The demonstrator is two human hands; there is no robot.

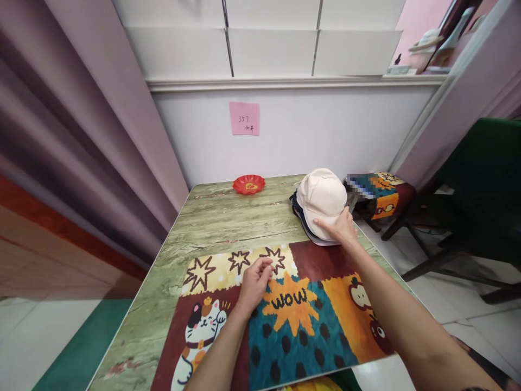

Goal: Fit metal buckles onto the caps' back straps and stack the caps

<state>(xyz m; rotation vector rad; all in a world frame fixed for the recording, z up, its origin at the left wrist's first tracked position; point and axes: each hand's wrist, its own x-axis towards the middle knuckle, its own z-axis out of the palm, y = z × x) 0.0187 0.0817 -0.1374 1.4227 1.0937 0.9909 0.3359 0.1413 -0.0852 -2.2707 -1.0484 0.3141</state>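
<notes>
A cream baseball cap (322,196) lies on top of a small stack of caps at the table's far right. Beneath it, the edges of dark caps (300,216) show. My right hand (341,228) grips the cream cap at its right side, thumb on the brim and the other fingers partly hidden behind it. My left hand (257,278) is over the patterned mat (301,347), fingers curled in toward the thumb, with nothing visible in it. It is apart from the caps.
A red scalloped dish (249,185) sits at the back of the wood-patterned table (211,217). Behind it, a pink note (245,118) is stuck to the wall. On the right are a dark green chair (484,184) and a stool with a patterned cover (386,203). Purple curtains (93,98) hang at left.
</notes>
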